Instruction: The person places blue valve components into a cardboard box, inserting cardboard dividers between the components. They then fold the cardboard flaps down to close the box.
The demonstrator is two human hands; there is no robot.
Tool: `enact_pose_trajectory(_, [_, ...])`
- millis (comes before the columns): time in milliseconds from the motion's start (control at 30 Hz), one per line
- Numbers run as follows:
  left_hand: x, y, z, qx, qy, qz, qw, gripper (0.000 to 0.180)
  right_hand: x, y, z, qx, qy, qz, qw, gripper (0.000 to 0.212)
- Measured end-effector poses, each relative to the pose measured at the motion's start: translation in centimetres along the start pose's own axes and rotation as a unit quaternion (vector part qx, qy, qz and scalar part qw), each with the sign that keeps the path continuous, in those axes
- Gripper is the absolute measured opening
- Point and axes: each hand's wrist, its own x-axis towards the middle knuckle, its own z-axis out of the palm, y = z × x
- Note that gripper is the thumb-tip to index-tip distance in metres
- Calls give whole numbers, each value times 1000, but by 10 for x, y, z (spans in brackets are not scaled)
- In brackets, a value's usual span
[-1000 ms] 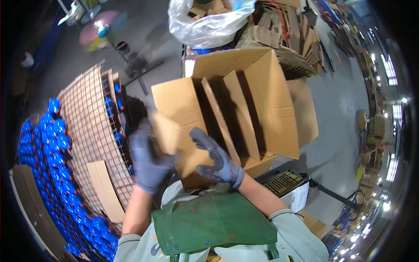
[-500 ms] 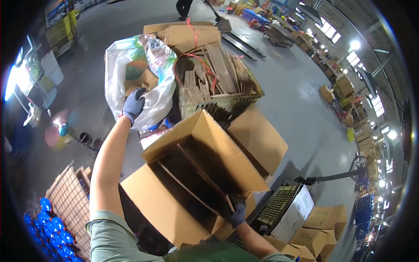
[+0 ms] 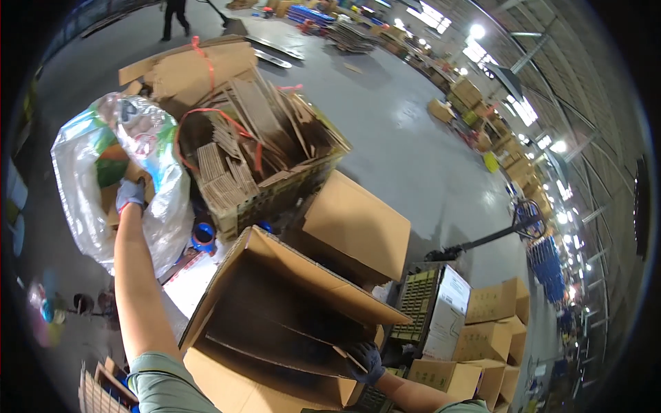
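We see the loose cardboard pieces inside the plastic bag, beyond and left of the open carton. Our left hand is nearer, right at them, its grip unclear. Our right hand curls at a divider slanting lengthwise inside the carton's right end; we cannot tell if it grips.

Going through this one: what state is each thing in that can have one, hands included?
Large carton: open, flaps out
Dividers: on edge inside it
Plastic bag: open, cardboard pieces inside
Left hand: gloved, inside the bag's mouth, grip unclear
Right hand: gloved, at the large carton's right side, grip unclear
Crate: full of flat cardboard
Ceiling light: lit
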Motion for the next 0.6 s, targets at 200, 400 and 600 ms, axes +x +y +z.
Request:
enact_pose_trajectory(200, [0,2,58,118,-115,55,985,55,9,-14,-14,14,1,-15,1000,39])
enact_pose_trajectory(400, [36,-4,30,-87,-122,35,988,42,16,-9,-7,6,36,-57,998,36])
enact_pose_trajectory(600, [-43,-4,-47,-125,106,159,973,44,18,-6,-12,14,28,-35,999,42])
